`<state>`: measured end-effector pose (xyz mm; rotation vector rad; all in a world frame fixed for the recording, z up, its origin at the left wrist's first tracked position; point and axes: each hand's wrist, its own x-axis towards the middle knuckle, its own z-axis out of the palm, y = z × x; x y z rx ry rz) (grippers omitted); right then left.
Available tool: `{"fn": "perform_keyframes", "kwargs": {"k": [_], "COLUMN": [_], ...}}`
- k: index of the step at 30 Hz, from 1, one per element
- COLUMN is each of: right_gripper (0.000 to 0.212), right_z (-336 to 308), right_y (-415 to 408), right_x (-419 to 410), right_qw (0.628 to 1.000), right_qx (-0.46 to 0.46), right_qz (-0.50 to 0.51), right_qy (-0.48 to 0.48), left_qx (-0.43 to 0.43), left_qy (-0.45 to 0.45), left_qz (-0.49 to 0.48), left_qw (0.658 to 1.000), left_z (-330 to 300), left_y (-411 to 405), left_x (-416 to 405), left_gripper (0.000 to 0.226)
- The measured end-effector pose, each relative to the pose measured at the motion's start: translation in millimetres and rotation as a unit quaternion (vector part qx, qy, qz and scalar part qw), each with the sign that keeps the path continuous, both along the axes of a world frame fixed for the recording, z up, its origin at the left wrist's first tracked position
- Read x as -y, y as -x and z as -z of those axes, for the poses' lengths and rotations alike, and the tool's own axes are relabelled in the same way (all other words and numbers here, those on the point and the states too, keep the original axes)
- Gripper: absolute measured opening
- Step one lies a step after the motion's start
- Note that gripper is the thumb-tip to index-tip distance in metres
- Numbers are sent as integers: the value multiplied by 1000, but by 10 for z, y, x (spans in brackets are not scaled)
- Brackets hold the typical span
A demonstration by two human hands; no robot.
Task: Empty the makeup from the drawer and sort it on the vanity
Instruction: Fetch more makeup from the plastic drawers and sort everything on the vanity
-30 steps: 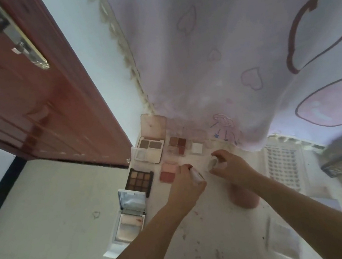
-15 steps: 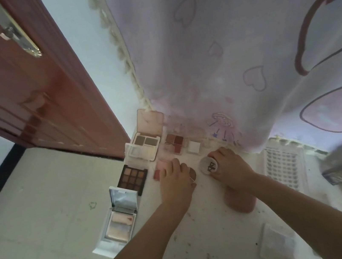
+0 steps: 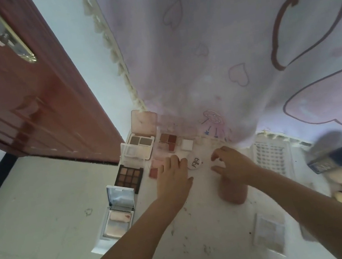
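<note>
A round white compact with dark lettering (image 3: pixel 194 162) lies flat on the stained white vanity top (image 3: pixel 215 229), between the two hands. The left hand (image 3: pixel 173 180), at its nine o'clock, rests with straight fingers over a pink blush pan (image 3: pixel 154 169), while the right hand (image 3: pixel 230 164), at three o'clock, hovers with loosely curled fingers, seemingly holding nothing. Further toward nine o'clock sit a dark nine-pan eyeshadow palette (image 3: pixel 130 176) and an open mirrored highlighter compact (image 3: pixel 118 213).
</note>
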<state>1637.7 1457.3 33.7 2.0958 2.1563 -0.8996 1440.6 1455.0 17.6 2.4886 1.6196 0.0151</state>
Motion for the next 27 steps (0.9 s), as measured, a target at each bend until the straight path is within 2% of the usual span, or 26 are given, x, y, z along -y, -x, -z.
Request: {"fn": "perform_keyframes", "kwargs": {"k": [2,3,6,7,12,15,16,17,19,20,21,22,25,27], "right_gripper": [29,30,48,53,48,54,59,62,59,57,55,54,57,56], "right_z": [-66,-71,52,107,211,161,124,63,-83,-153,-213,-272,-421,-495], "right_y": [-171,-216,-186,-140,24,57,86,137,274,349,420,483,601,653], "right_x": [196,312,678,774,892,847,830,810,782,769,758,745,687,641], "right_qw": [999,998,993,991,983,989,994,997,995,993,992,991,988,986], "right_qx": [22,41,103,117,139,125,91,48,-32,-59,-77,-91,-129,-153], "right_qz": [-14,-23,-54,-55,-15,-2,19,47,90,94,90,84,65,52], "right_qy": [27,30,-21,-44,-117,-79,-54,-36,-37,-45,-52,-57,-53,-38], "left_qx": [64,102,163,189,291,349,384,429,515,545,569,589,623,644], "left_qy": [20,57,263,306,377,433,465,514,621,653,664,664,655,655], "left_qz": [42,52,27,5,-68,-131,-173,-220,-273,-270,-261,-254,-230,-220], "left_qw": [997,992,951,933,877,821,779,710,524,452,408,386,361,329], "left_z": [-28,-22,20,38,42,-9,-37,-65,-136,-169,-198,-224,-294,-290], "left_y": [-121,-201,-445,-502,-522,-428,-389,-345,-226,-151,-75,-3,167,275], "left_x": [144,223,416,445,470,481,485,478,452,441,433,431,449,476], "left_gripper": [37,34,30,28,32,32,32,34,46,52,55,57,60,57]}}
